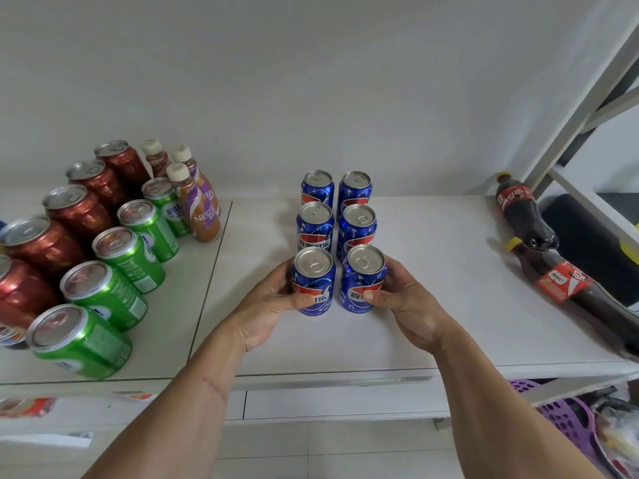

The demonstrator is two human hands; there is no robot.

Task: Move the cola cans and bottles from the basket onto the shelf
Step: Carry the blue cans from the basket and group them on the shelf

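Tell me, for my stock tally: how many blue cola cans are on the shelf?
6, in two columns: back pair, middle pair, front pair, held by the left hand and right hand.

Green cans and red cans stand in rows (upright) beside coffee bottles.

Plain white wall, pale tiled floor, white metal rack frame at right
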